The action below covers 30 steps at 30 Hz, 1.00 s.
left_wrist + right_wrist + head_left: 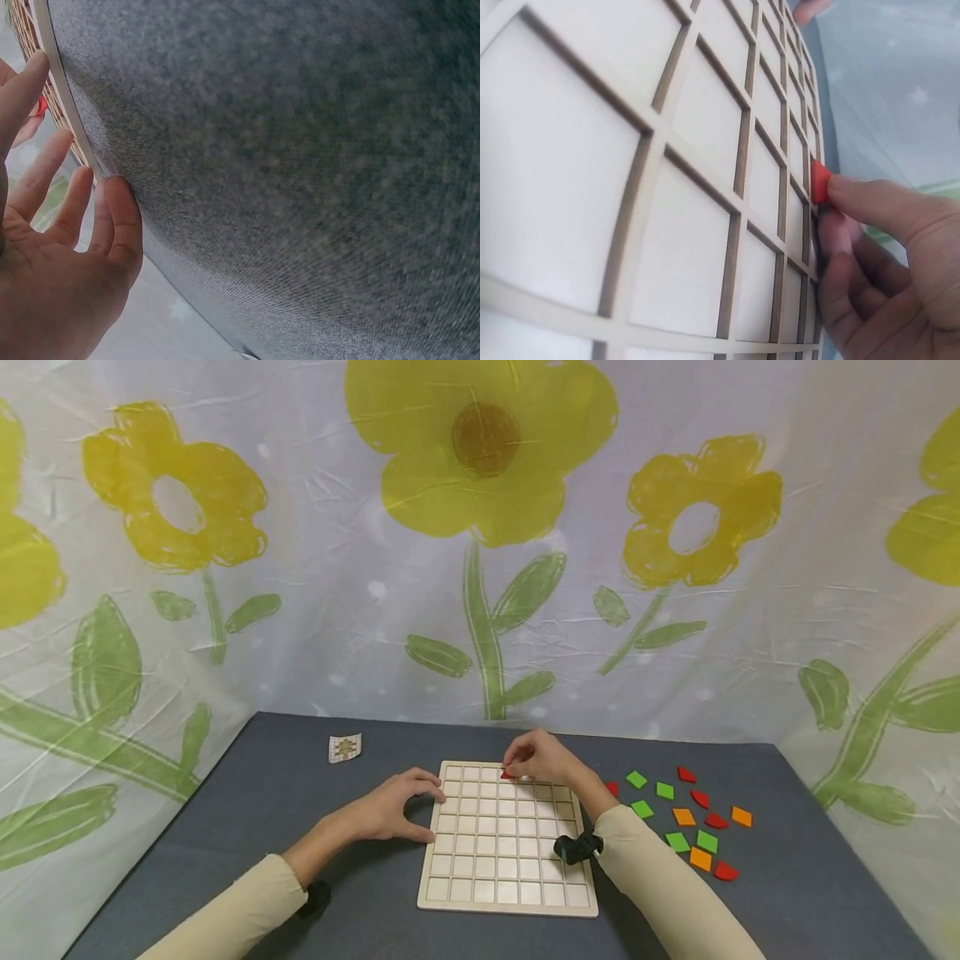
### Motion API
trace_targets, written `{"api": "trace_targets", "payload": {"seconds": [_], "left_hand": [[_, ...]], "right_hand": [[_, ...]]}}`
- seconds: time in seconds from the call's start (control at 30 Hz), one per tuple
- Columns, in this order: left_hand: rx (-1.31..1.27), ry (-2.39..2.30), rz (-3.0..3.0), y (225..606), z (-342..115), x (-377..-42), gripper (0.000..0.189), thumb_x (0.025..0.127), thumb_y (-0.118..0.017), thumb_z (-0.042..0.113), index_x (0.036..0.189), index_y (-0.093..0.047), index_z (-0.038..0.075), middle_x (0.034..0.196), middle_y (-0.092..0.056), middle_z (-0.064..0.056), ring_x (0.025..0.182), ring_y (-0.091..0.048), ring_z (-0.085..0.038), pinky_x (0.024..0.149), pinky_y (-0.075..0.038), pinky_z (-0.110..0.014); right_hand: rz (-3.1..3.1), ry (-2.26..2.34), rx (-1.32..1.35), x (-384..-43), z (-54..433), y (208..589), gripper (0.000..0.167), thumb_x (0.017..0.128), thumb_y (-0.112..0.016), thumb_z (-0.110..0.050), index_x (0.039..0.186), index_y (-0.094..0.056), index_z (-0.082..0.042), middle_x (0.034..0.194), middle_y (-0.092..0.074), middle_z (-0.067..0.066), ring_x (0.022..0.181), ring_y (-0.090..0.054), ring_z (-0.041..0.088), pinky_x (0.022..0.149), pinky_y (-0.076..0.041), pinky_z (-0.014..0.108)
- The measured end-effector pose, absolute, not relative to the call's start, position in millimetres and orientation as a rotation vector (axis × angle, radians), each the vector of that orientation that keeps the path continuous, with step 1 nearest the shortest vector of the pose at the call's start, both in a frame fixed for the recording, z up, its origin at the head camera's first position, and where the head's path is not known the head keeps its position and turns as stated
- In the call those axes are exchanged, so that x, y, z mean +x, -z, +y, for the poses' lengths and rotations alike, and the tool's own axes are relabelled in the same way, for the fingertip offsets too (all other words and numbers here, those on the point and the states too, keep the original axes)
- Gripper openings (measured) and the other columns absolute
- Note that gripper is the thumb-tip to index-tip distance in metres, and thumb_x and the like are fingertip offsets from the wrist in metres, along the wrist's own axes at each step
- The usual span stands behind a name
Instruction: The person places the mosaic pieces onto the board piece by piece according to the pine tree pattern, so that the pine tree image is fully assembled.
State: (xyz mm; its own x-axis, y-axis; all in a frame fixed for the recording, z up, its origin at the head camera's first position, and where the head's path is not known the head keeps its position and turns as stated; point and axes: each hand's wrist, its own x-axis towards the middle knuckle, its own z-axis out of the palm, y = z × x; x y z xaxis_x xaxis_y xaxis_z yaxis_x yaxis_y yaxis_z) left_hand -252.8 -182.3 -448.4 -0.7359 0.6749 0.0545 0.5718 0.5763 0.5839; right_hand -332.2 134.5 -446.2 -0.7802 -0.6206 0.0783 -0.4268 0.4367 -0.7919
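Observation:
A pale wooden grid board [507, 910] with square recesses lies on the dark table. My right hand [542, 758] is over its far edge, pinching a small red tile [820, 181] between thumb and fingertips. That tile sits at the far row of cells, and the fingers partly cover it. At the board's left side, my left hand [392, 807] rests with fingers spread and loosely bent. In the left wrist view its fingertips [82, 176] lie along the board's rim.
Right of the board lie several loose tiles: green squares [707, 841], orange squares [701, 859] and red curved pieces [726, 871]. A small card [345, 748] with a printed pattern lies at the back left. A flower-printed cloth [322, 568] hangs behind the table.

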Motion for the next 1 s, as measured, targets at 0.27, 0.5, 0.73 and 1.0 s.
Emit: {"api": "trace_targets", "payload": {"seconds": [0.27, 0.5, 0.73, 1.0], "left_hand": [[1.049, -0.884, 2.626, 448.2, -183.0, -252.6, 0.052, 0.085, -0.086, 0.027, 0.127, -0.066, 0.005, 0.141, -0.048, -0.018, 0.132, -0.043, -0.044, 0.104, -0.036, -0.061], [1.049, -0.882, 2.629, 446.9, -182.2, -251.3, 0.052, 0.085, -0.086, 0.027, 0.127, -0.066, 0.005, 0.140, -0.048, -0.019, 0.131, -0.043, -0.045, 0.104, -0.036, -0.061], [1.044, -0.865, 2.638, 446.4, -181.3, -249.9, 0.051, 0.085, -0.086, 0.027, 0.126, -0.066, 0.005, 0.140, -0.049, -0.018, 0.131, -0.043, -0.045, 0.103, -0.035, -0.062], [1.038, -0.856, 2.639, 445.1, -180.8, -249.8, 0.050, 0.085, -0.086, 0.026, 0.126, -0.066, 0.005, 0.140, -0.049, -0.019, 0.131, -0.043, -0.044, 0.104, -0.035, -0.062]], "right_hand": [[2.490, 1.203, -0.919, -332.9, 135.6, 446.7, 0.005, 0.095, -0.071, -0.001, 0.096, -0.076, 0.000, 0.083, -0.073, 0.006, 0.075, -0.068, 0.022, 0.066, -0.054, 0.032], [2.473, 1.190, -0.935, -329.1, 134.9, 444.3, 0.006, 0.095, -0.071, 0.000, 0.098, -0.076, 0.003, 0.084, -0.073, 0.006, 0.076, -0.069, 0.024, 0.066, -0.054, 0.032], [2.468, 1.192, -0.967, -327.3, 135.0, 442.9, 0.008, 0.094, -0.071, 0.001, 0.099, -0.075, 0.005, 0.087, -0.073, 0.011, 0.078, -0.069, 0.029, 0.066, -0.053, 0.029], [2.461, 1.206, -0.995, -329.4, 141.6, 445.4, 0.012, 0.095, -0.071, -0.001, 0.105, -0.074, 0.005, 0.091, -0.073, 0.009, 0.080, -0.069, 0.022, 0.072, -0.055, 0.032]]}}
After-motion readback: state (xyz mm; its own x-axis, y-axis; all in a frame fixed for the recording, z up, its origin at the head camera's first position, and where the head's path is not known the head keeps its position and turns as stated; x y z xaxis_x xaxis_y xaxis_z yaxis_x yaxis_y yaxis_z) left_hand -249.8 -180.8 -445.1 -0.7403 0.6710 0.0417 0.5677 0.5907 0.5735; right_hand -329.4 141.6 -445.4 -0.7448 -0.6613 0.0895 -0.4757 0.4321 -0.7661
